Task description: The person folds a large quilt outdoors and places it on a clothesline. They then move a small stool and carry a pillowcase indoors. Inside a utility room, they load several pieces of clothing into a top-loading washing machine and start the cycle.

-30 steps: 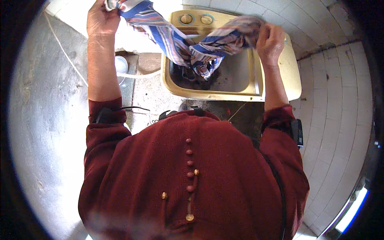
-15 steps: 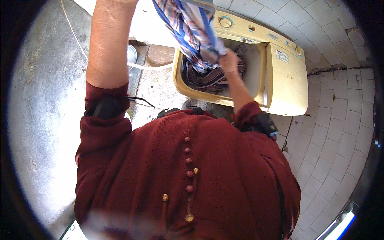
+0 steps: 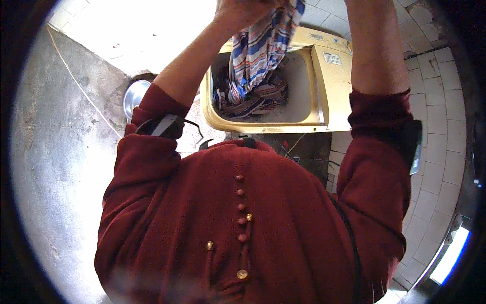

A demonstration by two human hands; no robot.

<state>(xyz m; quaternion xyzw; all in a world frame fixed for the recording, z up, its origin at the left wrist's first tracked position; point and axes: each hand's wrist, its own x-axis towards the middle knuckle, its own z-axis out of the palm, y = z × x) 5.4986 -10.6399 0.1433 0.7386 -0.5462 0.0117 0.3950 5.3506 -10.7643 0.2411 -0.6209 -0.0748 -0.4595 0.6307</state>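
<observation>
A length of blue, white and orange striped cloth [image 3: 255,58] hangs from the top of the view into the open tub of a cream-yellow washing machine [image 3: 211,112]. My left hand [image 3: 245,11] grips its upper part above the machine, the fingers partly cut off by the picture's edge. More striped cloth [image 3: 268,93], darker and crumpled, lies at the tub's bottom, touching the hanging end. My right forearm reaches up over the machine's right side; the hand itself is beyond the top edge.
A round metal basin [image 3: 132,97] sits on the floor left of the machine. A thin pale hose [image 3: 76,76] runs over the grey concrete. Tiled wall [image 3: 430,147] bounds the right side, and dark cables [image 3: 291,157] lie below the machine.
My right hand has left the cloth near the tub and risen out of view. My left hand has come into view, holding the cloth. The machine appears shifted left.
</observation>
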